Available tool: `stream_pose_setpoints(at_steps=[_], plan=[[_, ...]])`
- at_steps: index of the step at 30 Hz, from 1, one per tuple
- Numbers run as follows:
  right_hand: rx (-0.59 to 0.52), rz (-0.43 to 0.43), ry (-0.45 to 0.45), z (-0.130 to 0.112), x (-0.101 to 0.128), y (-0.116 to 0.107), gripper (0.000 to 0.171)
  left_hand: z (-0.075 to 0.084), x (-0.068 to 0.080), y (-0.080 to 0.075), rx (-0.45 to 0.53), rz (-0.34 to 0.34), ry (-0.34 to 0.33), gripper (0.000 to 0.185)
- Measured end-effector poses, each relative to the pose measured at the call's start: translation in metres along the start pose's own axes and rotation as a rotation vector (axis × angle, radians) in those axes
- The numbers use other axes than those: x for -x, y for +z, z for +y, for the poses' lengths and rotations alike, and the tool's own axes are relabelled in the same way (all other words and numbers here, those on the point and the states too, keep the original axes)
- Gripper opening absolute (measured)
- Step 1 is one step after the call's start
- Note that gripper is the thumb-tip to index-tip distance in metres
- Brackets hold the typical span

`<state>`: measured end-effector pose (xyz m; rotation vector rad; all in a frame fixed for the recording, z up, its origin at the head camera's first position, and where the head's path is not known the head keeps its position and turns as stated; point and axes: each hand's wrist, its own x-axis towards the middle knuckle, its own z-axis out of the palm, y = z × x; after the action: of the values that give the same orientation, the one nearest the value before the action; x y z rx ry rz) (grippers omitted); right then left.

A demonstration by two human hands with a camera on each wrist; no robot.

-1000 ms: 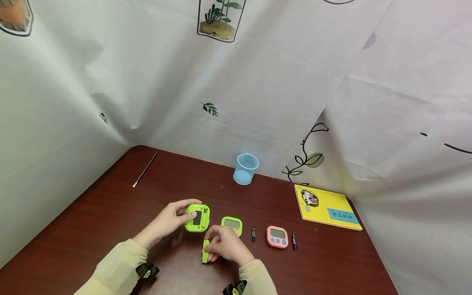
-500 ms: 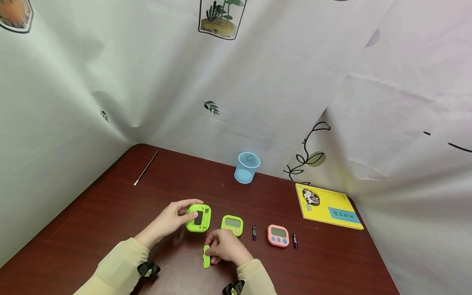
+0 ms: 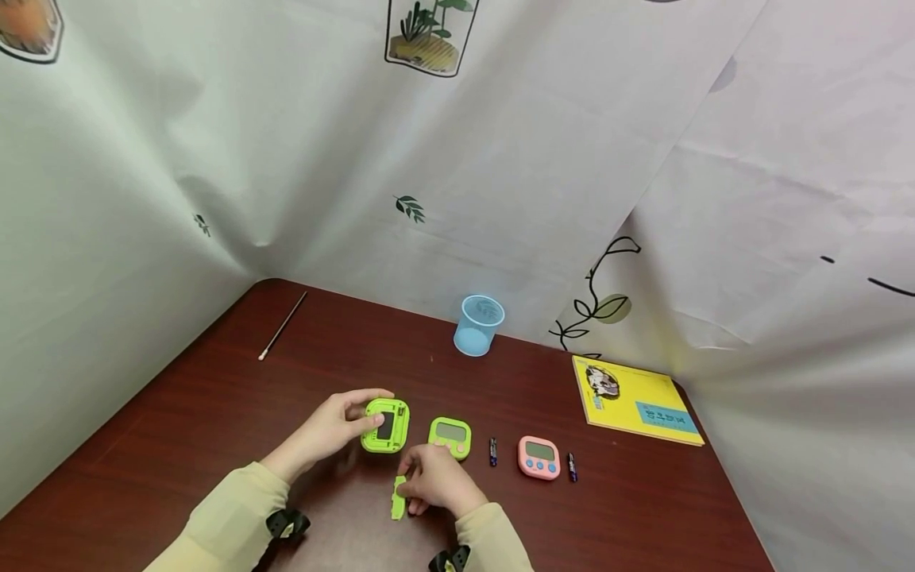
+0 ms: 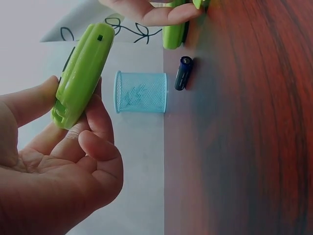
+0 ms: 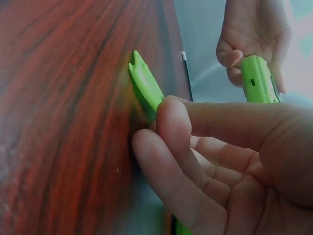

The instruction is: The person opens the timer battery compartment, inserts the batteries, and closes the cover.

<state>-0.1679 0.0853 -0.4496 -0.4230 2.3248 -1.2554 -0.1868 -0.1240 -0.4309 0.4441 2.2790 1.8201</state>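
Observation:
My left hand (image 3: 357, 409) holds a green timer (image 3: 386, 425) just above the table, its back with the dark battery bay facing up. In the left wrist view, thumb and fingers grip that timer (image 4: 83, 73) by its edges. My right hand (image 3: 413, 488) pinches a flat green cover piece (image 3: 397, 500) that lies against the wood in front of me. In the right wrist view the cover (image 5: 145, 88) rests on the table with the fingertips (image 5: 168, 115) at its near end, and the left hand (image 5: 254, 34) is behind it.
A second green timer (image 3: 449, 437), a battery (image 3: 492, 451), a pink timer (image 3: 538, 458) and another battery (image 3: 570, 467) lie in a row to the right. A blue mesh cup (image 3: 478, 326) stands at the back. Yellow book (image 3: 639, 401) far right, thin stick (image 3: 282, 327) far left.
My right hand has lowered the green cover from an upright hold down onto the table, slightly toward me. The left hand and its timer barely moved.

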Motion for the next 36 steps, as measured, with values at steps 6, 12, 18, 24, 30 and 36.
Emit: stream_pose_setpoints(at_steps=[6,12,18,24,30,36], plan=[[0.028,0.012,-0.013,0.0,0.0,0.001,0.014,-0.002,0.0,-0.001,0.016,-0.007,0.013,0.046],[0.027,0.012,-0.014,-0.001,0.001,0.002,0.014,-0.003,0.001,-0.002,0.021,-0.006,0.009,0.046],[0.05,0.025,-0.017,-0.003,0.002,-0.001,0.012,-0.002,0.002,-0.003,0.02,0.002,0.007,0.045],[0.116,0.143,-0.067,-0.004,-0.001,-0.005,0.014,-0.005,0.003,-0.004,0.031,-0.002,-0.01,0.048],[0.171,0.184,-0.096,-0.003,-0.007,-0.009,0.015,-0.005,0.003,-0.005,0.017,0.006,0.005,0.047],[0.314,0.25,-0.181,-0.005,-0.011,-0.013,0.017,-0.005,0.003,-0.006,0.022,0.01,-0.003,0.048]])
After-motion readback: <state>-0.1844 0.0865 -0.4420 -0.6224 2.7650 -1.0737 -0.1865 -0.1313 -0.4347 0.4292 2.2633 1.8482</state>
